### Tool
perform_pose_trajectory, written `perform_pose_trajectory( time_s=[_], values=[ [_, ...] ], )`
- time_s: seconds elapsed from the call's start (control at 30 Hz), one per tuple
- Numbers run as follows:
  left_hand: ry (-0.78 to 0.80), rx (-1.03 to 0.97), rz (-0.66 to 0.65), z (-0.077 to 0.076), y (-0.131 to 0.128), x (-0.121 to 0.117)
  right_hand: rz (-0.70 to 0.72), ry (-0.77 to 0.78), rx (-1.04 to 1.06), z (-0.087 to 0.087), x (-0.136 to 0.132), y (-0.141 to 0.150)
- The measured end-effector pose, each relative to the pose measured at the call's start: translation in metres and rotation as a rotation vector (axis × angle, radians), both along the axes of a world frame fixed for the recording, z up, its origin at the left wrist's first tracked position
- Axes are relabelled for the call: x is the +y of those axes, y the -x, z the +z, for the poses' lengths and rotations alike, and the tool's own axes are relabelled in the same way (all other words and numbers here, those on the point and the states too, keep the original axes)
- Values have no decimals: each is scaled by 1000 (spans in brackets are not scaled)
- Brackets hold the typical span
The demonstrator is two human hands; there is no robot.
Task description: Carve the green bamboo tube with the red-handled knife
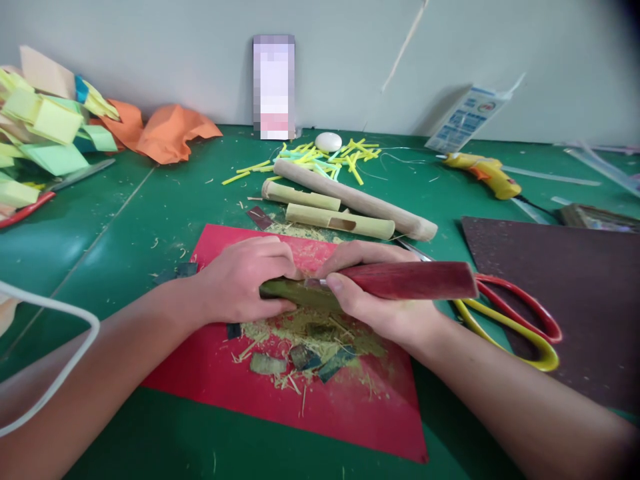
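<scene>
My left hand (250, 277) is closed around the left end of a green bamboo piece (285, 291), low over a red sheet (210, 387). In my right hand (375, 293) is a carving knife with a dark red wooden handle (410, 280). Its short metal blade meets the top of the bamboo, between my two hands. My right fingers partly hide the far end of the bamboo. Fine shavings (320, 333) and several dark scraps of bark (305, 357) lie on the sheet below.
Behind the sheet lie two cut bamboo tubes (367, 225) and a wooden stick (360, 197). Red-and-yellow-handled scissors (530, 320) rest by my right forearm, partly over a dark board (590, 287). A yellow glue gun (483, 173) lies back right. A white cable (65, 380) crosses the left side.
</scene>
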State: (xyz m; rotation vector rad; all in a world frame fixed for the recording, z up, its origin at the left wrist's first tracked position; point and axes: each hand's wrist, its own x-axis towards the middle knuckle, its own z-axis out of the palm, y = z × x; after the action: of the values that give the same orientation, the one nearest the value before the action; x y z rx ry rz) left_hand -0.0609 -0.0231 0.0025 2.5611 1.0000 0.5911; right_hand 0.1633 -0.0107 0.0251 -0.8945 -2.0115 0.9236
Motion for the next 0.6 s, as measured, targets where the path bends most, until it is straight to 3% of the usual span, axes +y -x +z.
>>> perform_pose_trajectory(
  time_s=[0.6],
  values=[
    [0, 13, -25, 4, 2, 0, -103, -4, 144, -21, -6, -13]
  ],
)
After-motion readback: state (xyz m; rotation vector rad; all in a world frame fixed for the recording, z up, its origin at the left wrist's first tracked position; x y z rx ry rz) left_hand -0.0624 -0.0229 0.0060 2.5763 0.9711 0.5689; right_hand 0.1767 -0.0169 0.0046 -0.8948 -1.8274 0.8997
